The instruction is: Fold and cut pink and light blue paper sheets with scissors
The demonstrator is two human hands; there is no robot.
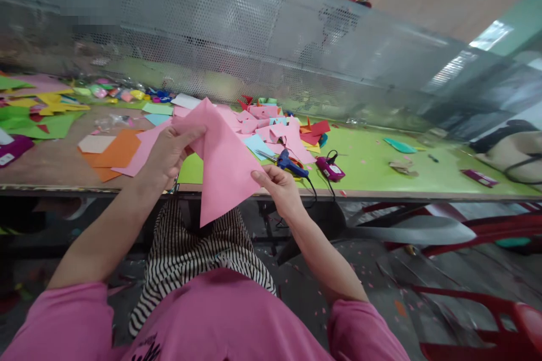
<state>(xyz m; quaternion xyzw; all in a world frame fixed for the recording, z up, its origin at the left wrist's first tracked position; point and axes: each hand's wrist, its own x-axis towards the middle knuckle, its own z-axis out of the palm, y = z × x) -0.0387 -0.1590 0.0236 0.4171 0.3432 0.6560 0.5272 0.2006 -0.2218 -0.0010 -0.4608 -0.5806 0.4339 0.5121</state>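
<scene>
A folded sheet of pink paper (228, 166) is held up over the table's front edge, above my lap. My left hand (175, 146) pinches it near the upper left, close to the crease below its top corner. At the right corner, my right hand (277, 183) grips it between thumb and fingers. The sheet hangs with one point downward. Just beyond my right hand lie scissors with a blue handle (290, 163) and a magenta box with a black cord (330, 169). Behind the sheet is a heap of pink paper pieces (271, 124).
Orange paper (121, 149) and green paper (42, 124) lie to the left, with small colourful balls (127, 94) behind. A perforated metal screen (237, 28) runs along the table's back. Red paper (315, 131) and a teal piece (399, 145) are rightward. A red chair (486, 316) stands at lower right.
</scene>
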